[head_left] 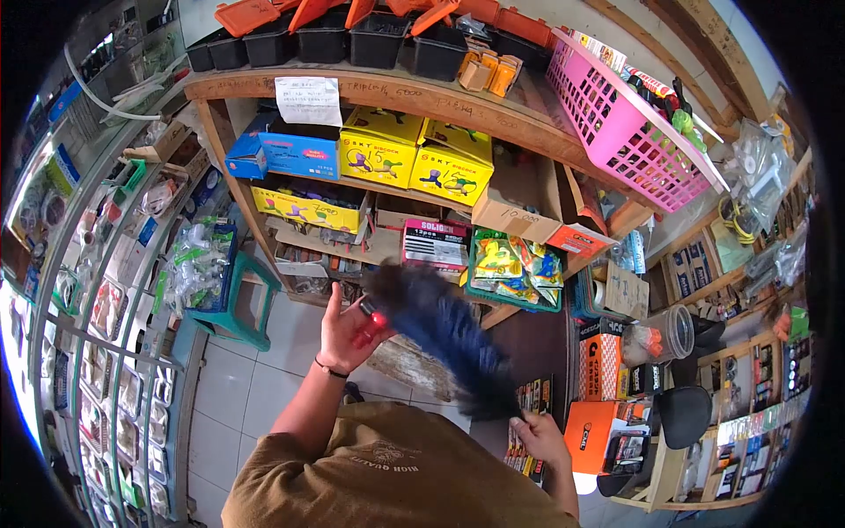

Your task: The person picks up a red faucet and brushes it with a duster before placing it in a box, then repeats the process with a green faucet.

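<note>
My left hand (345,333) is raised in front of the shelves and grips the red handle (370,322) of a dark blue feather duster (444,330). The duster slants down to the right across the view. Its feathered tip ends at my right hand (539,437), whose fingers are closed around the feathers. That hand sits next to a stack of small printed packets (530,398). My brown shirt (387,475) fills the bottom of the view.
Wooden shelves (396,95) hold yellow boxes (451,174), a blue box (283,155), black bins with orange lids (378,37) and a pink basket (620,123). A green stool (236,304) stands on the tiled floor at left. Orange boxes (600,431) and a black stool (685,414) crowd the right.
</note>
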